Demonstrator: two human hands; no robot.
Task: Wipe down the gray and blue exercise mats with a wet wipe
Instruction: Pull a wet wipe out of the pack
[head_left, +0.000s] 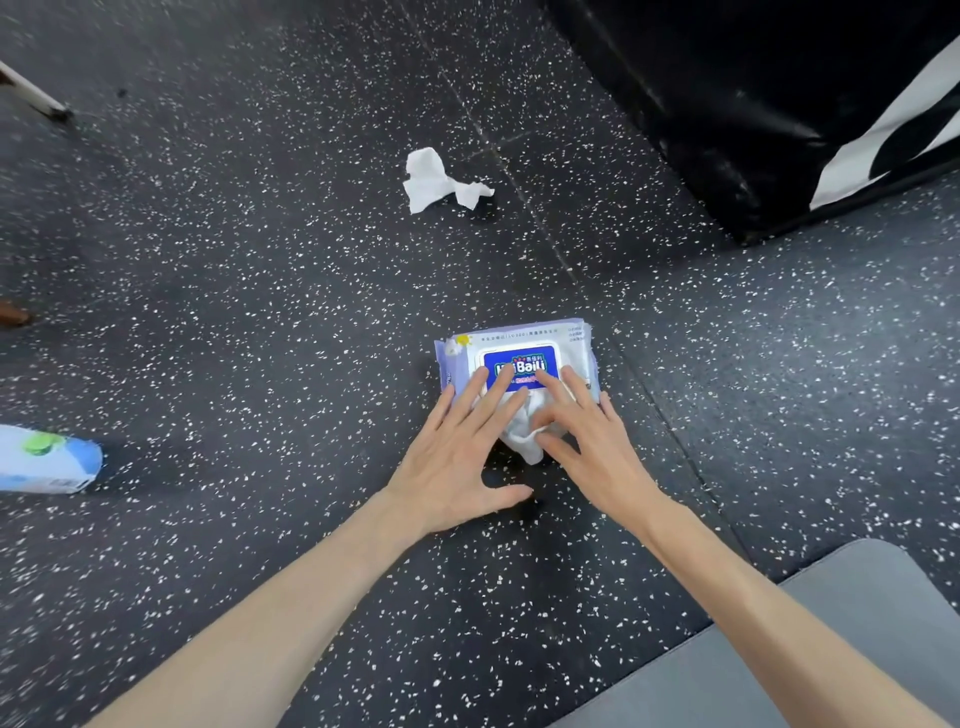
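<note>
We count two bare hands, both over one wipe pack (519, 358) on the speckled floor (234, 291).

Left hand (452, 457): spread flat, fingers splayed, fingertips resting on the pack's front edge and label; it grips nothing.

Right hand (587, 441): also spread, fingers over the pack's near side, thumb and forefinger touching a fresh wipe (524, 436) that bunches out of the pack; we cannot tell whether it is pinched.

Wipe pack: one, soft lilac plastic pouch, rectangular, with a white rigid flap and a blue label.

Wipes: two. The fresh one is white, damp-looking, crumpled between our hands. One used wipe (441, 182) lies twisted and creased, well apart, farther up the floor.

Mats: one gray mat (852, 634), smooth, rounded corner, at lower right beside our right forearm. One black padded block (727, 104), glossy, with a white stripe, at upper right.

Second pouch (47, 457): one, pale blue with a green cap, at the left edge.

Floor: dark rubber, flecked white, with seams.
</note>
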